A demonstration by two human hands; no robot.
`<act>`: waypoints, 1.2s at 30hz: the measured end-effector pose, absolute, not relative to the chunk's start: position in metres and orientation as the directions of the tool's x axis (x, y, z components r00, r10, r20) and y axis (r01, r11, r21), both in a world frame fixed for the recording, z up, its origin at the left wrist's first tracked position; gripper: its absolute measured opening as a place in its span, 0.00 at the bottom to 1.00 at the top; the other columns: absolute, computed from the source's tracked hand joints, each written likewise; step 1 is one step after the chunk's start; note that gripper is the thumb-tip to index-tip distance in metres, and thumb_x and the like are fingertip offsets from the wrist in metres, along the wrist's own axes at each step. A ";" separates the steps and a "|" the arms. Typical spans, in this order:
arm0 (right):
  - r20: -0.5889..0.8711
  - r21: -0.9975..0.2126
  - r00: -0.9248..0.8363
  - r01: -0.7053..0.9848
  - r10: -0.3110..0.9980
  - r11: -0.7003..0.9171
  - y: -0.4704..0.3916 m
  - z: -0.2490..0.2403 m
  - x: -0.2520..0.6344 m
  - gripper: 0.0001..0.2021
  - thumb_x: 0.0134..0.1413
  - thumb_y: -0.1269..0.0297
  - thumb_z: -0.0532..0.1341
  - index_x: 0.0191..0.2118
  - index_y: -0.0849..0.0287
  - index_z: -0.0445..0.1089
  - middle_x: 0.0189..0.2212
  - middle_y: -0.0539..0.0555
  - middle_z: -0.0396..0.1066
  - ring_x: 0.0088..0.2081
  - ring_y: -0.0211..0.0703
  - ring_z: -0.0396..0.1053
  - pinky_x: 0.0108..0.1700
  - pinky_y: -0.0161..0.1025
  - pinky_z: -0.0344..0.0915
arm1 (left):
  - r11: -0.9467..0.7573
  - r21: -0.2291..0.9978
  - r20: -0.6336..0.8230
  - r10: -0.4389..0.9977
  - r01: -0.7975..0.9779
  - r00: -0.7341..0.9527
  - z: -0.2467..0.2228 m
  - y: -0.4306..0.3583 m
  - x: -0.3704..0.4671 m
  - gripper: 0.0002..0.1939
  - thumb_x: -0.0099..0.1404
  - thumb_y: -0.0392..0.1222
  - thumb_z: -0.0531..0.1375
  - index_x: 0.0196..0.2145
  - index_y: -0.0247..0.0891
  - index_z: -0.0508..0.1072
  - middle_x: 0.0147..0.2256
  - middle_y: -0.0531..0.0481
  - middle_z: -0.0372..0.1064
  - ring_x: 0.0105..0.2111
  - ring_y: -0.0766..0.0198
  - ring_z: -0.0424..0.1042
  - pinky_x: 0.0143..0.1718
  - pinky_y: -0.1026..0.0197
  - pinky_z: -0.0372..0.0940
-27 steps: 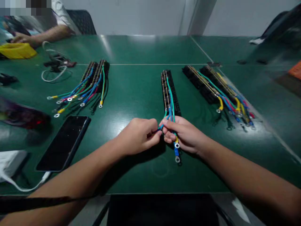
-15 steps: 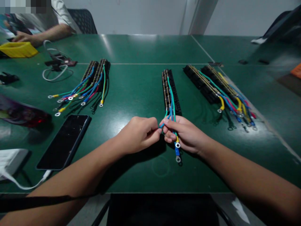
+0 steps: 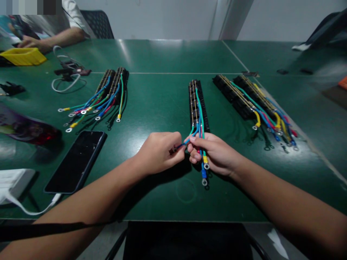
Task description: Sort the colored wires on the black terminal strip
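Blue wire [image 3: 196, 132], in the head view, now shows more length between the hands than half a second ago, so it seems drawn leftward from its bundle; left hand [image 3: 159, 153] pinches it, right hand [image 3: 217, 154] grips it with other wires [image 3: 201, 113], both at the near end of the central black strip [image 3: 193, 99]; that strip's long axis runs front to back, far end leaning slightly left, ring terminals [image 3: 206, 166] pointing nearward
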State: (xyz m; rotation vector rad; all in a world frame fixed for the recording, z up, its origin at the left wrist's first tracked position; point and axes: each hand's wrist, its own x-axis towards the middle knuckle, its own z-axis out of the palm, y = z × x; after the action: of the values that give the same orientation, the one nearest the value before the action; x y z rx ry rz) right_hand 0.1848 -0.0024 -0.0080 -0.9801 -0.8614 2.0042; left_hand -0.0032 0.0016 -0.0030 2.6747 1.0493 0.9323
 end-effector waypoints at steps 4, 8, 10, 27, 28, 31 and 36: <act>-0.367 -0.813 -0.425 -0.287 0.828 -0.507 -0.001 -0.010 0.187 0.06 0.59 0.70 0.59 0.30 0.64 0.69 0.20 0.51 0.69 0.18 0.34 0.66 0.24 0.35 0.68 | -0.735 0.298 0.543 0.655 0.609 0.525 -0.003 0.002 -0.003 0.09 0.60 0.37 0.59 0.24 0.35 0.66 0.18 0.58 0.59 0.18 0.73 0.56 0.21 0.68 0.49; -0.392 -0.815 -0.418 -0.256 0.820 -0.520 0.000 -0.009 0.188 0.06 0.60 0.71 0.58 0.32 0.64 0.70 0.22 0.52 0.71 0.20 0.35 0.69 0.24 0.32 0.69 | -0.754 0.278 0.575 0.627 0.595 0.526 -0.004 0.003 -0.003 0.09 0.62 0.38 0.58 0.24 0.35 0.66 0.18 0.58 0.60 0.17 0.73 0.57 0.21 0.68 0.50; -0.390 -0.817 -0.424 -0.249 0.817 -0.520 0.000 -0.009 0.188 0.07 0.60 0.70 0.59 0.31 0.64 0.69 0.22 0.51 0.70 0.19 0.34 0.69 0.25 0.32 0.69 | -0.769 0.278 0.565 0.615 0.575 0.550 -0.005 0.003 -0.004 0.10 0.61 0.38 0.59 0.24 0.35 0.66 0.18 0.58 0.59 0.17 0.73 0.57 0.20 0.68 0.49; -0.331 -0.815 -0.445 -0.310 0.832 -0.490 -0.002 -0.007 0.187 0.13 0.47 0.63 0.71 0.27 0.62 0.66 0.18 0.46 0.66 0.17 0.29 0.60 0.24 0.33 0.65 | -0.790 0.272 0.487 0.605 0.549 0.630 -0.006 0.006 -0.003 0.12 0.64 0.39 0.56 0.23 0.36 0.66 0.17 0.57 0.60 0.17 0.71 0.58 0.20 0.67 0.48; -0.334 -0.812 -0.445 -0.311 0.831 -0.493 -0.002 -0.007 0.187 0.13 0.47 0.63 0.71 0.28 0.62 0.66 0.18 0.46 0.66 0.17 0.29 0.60 0.24 0.33 0.65 | -0.792 0.295 0.494 0.606 0.535 0.624 -0.006 0.006 -0.003 0.12 0.64 0.39 0.57 0.23 0.36 0.66 0.17 0.57 0.60 0.16 0.72 0.58 0.20 0.67 0.48; -0.332 -0.814 -0.442 -0.312 0.834 -0.490 -0.002 -0.008 0.187 0.12 0.47 0.63 0.71 0.29 0.62 0.67 0.18 0.46 0.66 0.17 0.29 0.60 0.24 0.33 0.65 | -0.792 0.361 0.506 0.610 0.492 0.611 -0.007 0.006 -0.002 0.12 0.62 0.39 0.59 0.22 0.35 0.66 0.16 0.58 0.60 0.16 0.73 0.58 0.19 0.68 0.49; -0.325 -0.823 -0.440 -0.305 0.837 -0.479 -0.002 -0.009 0.187 0.13 0.46 0.62 0.71 0.29 0.63 0.67 0.18 0.45 0.66 0.17 0.29 0.61 0.24 0.32 0.65 | -0.771 0.452 0.492 0.635 0.449 0.595 -0.008 0.008 -0.002 0.14 0.63 0.41 0.60 0.21 0.35 0.67 0.15 0.59 0.60 0.15 0.75 0.58 0.19 0.69 0.48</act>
State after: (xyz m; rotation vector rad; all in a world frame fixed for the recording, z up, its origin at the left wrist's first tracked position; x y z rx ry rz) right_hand 0.1872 -0.0017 -0.0087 -0.9717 -0.9023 1.9811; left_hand -0.0023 0.0077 -0.0076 2.5455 0.8873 0.9481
